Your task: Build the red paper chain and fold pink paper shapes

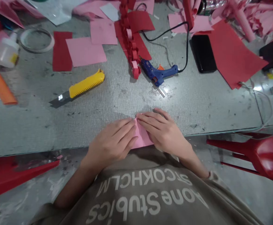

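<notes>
A piece of pink paper (142, 137) lies at the table's front edge between my two hands, largely covered by them. My left hand (113, 139) holds it from the left, its fingers close together and their tips at the paper's upper end. From the right, my right hand (165, 131) presses on the same paper, fingertips meeting those of the left near the top. Whether the paper is folded under my fingers is hidden. Beyond my hands lie a blue glue gun (158, 75), a red paper chain (133, 50) and a yellow utility knife (87, 84) with its blade out.
Pink paper squares (86, 51) and a dark red piece (62, 51) lie at the back left, near a tape roll (24, 40) and a glue bottle (6, 51). A black phone (203, 53) rests beside red sheets (236, 53). Red plastic chairs (265, 153) flank me.
</notes>
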`<state>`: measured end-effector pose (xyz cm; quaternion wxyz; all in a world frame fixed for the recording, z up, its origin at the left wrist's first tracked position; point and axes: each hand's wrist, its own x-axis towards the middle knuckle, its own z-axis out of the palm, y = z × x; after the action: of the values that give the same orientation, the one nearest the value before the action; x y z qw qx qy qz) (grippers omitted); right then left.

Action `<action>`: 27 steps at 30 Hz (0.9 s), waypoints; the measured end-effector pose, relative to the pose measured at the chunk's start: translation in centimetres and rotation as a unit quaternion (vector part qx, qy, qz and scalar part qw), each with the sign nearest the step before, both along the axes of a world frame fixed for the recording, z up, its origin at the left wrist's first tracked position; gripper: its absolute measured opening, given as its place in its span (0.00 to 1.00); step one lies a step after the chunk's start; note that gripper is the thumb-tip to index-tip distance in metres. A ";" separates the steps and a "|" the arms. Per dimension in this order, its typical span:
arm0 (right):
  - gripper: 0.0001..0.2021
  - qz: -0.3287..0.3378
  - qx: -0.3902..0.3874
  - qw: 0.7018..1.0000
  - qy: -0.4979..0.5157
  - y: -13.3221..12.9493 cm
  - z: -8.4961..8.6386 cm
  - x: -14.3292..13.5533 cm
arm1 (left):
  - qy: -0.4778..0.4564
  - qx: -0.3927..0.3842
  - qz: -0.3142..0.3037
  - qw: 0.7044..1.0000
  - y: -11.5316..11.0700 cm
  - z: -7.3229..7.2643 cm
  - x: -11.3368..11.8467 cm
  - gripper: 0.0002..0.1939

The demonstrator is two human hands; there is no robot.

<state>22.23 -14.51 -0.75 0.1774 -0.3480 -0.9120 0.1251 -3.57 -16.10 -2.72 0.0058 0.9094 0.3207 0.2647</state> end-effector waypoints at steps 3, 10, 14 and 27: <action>0.23 -0.003 0.000 1.000 0.000 0.0 -0.1 0.0 | 0.016 0.012 0.003 1.000 -0.3 0.0 0.2 0.21; 0.22 0.002 0.003 1.000 0.003 0.2 -0.2 0.0 | 0.008 0.028 0.060 0.998 -3.0 -0.8 0.4 0.20; 0.25 -0.001 0.004 1.000 0.002 0.1 -0.3 0.0 | -0.023 0.000 0.081 0.996 -4.5 -1.0 0.1 0.17; 0.20 -0.004 -0.001 0.999 0.045 0.1 -0.1 0.1 | 0.072 0.010 0.014 0.997 0.0 0.9 0.0 0.16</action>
<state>22.29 -14.42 -0.83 0.2185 -0.3459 -0.9015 0.1409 -3.57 -16.05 -1.80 -0.0305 0.9216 0.3300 0.2021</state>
